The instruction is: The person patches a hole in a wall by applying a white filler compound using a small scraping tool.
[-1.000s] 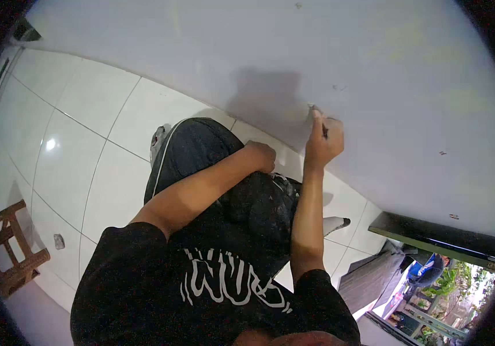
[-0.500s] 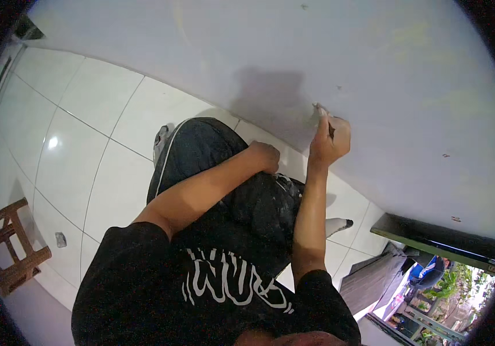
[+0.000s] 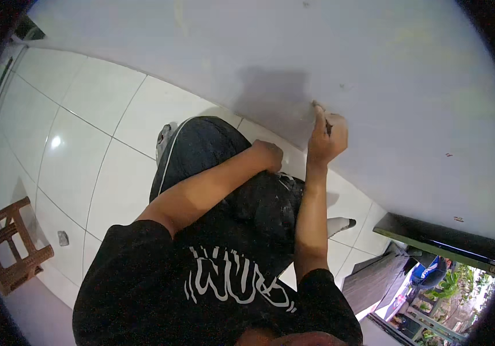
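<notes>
My right hand [image 3: 331, 138] is raised against the pale wall [image 3: 409, 115], its fingers curled and one digit stretched to the surface. A dark patch shows between the curled fingers; whether it is a held thing or shadow I cannot make out. A small mark sits on the wall at that fingertip. My left hand [image 3: 268, 155] rests curled over my bent leg in dark trousers [image 3: 207, 141], above the white-smudged cloth. Its fingertips are hidden, so anything inside it cannot be seen.
White floor tiles [image 3: 74, 144] run along the wall's foot. A brown openwork stand [image 3: 19, 242] and a small grey lump [image 3: 63, 238] are at the left. At the lower right are a dark-framed opening [image 3: 443, 242], a greyish wooden panel [image 3: 371, 279] and green plants [image 3: 446, 285] beyond.
My right hand has shifted slightly at the wall, its fingertip staying by nearly the same spot. My left hand keeps its place on the leg. The whole view has drifted a little.
</notes>
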Available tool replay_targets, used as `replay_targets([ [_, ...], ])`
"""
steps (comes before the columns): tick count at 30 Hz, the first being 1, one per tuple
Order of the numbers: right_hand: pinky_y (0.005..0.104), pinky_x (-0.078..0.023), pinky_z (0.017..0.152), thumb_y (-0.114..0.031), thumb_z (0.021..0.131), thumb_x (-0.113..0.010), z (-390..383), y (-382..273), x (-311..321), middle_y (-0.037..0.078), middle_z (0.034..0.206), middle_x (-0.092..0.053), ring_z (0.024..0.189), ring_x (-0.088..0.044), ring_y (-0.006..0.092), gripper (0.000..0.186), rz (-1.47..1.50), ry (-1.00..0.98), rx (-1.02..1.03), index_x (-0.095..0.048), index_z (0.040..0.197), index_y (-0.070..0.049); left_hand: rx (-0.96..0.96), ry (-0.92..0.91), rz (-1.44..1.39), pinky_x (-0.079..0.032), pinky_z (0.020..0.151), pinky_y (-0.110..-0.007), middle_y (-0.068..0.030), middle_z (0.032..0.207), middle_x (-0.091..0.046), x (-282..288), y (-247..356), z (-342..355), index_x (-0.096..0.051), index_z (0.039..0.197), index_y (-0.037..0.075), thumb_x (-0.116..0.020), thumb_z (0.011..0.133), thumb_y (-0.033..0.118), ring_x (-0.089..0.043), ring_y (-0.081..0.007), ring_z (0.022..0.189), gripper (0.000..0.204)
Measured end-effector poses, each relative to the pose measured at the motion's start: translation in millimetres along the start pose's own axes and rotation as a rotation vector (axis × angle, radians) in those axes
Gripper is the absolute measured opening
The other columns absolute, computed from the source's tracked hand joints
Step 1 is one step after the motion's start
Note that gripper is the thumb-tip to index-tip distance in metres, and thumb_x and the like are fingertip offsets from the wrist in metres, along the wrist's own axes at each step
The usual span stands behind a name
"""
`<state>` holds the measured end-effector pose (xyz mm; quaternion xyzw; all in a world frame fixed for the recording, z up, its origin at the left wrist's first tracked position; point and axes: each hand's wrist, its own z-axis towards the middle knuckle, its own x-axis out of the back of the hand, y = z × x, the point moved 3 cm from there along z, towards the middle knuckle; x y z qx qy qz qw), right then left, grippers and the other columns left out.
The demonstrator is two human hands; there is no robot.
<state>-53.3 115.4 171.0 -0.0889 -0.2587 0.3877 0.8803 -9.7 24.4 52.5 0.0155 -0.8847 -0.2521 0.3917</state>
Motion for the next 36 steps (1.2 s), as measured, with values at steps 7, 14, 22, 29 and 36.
replay_targets([
  [7,0.0293,-0.046,0.057,-0.002,0.078,-0.079,4.1,-3.4,-0.3,0.008,0.072,-0.062,0.062,-0.056,0.0196,0.016,0.010,-0.008,0.023,-0.063,0.074,-0.003,-0.047,0.038,-0.014,-0.048,0.093,-0.048,-0.0129,0.121,-0.068,-3.1,-3.4,-1.5,-0.069,0.116,0.006,-0.057,0.089,0.025,-0.064,-0.0303,0.112,0.035],
  [14,0.0324,-0.052,0.061,-0.014,0.083,-0.077,-10.0,3.5,-8.0,0.008,0.073,-0.068,0.067,-0.065,0.0223,0.014,-0.009,-0.070,-0.052,-0.069,0.074,-0.008,-0.024,-0.044,-0.006,-0.049,0.093,-0.049,-0.0143,0.121,-0.067,-0.3,-4.8,4.3,-0.071,0.113,0.006,-0.057,0.086,0.024,-0.064,-0.0320,0.112,0.036],
  [22,0.0294,-0.047,0.057,-0.006,0.081,-0.079,-10.6,6.2,-10.4,0.008,0.072,-0.063,0.062,-0.058,0.0183,0.014,-0.017,-0.064,0.012,-0.066,0.076,-0.002,-0.039,0.044,-0.034,-0.051,0.089,-0.046,-0.0133,0.116,-0.069,0.3,-1.7,-6.0,-0.072,0.111,0.007,-0.059,0.083,0.022,-0.066,-0.0300,0.108,0.034],
  [29,0.0306,-0.047,0.057,-0.009,0.082,-0.079,-3.8,7.0,-2.7,0.008,0.069,-0.063,0.061,-0.058,0.0195,0.012,-0.092,-0.040,0.057,-0.069,0.078,-0.004,-0.009,-0.007,-0.021,-0.049,0.091,-0.048,-0.0131,0.118,-0.069,1.3,-1.1,-3.2,-0.071,0.111,0.007,-0.060,0.084,0.024,-0.065,-0.0296,0.110,0.034],
  [36,0.0276,-0.050,0.061,-0.011,0.085,-0.077,5.1,-1.1,-1.0,0.007,0.078,-0.067,0.066,-0.062,0.0194,0.013,0.009,-0.058,-0.080,-0.068,0.079,-0.004,-0.032,-0.103,0.007,-0.046,0.097,-0.054,-0.0191,0.129,-0.062,2.4,-4.7,2.1,-0.063,0.125,0.010,-0.057,0.089,0.040,-0.061,-0.0337,0.117,0.047],
])
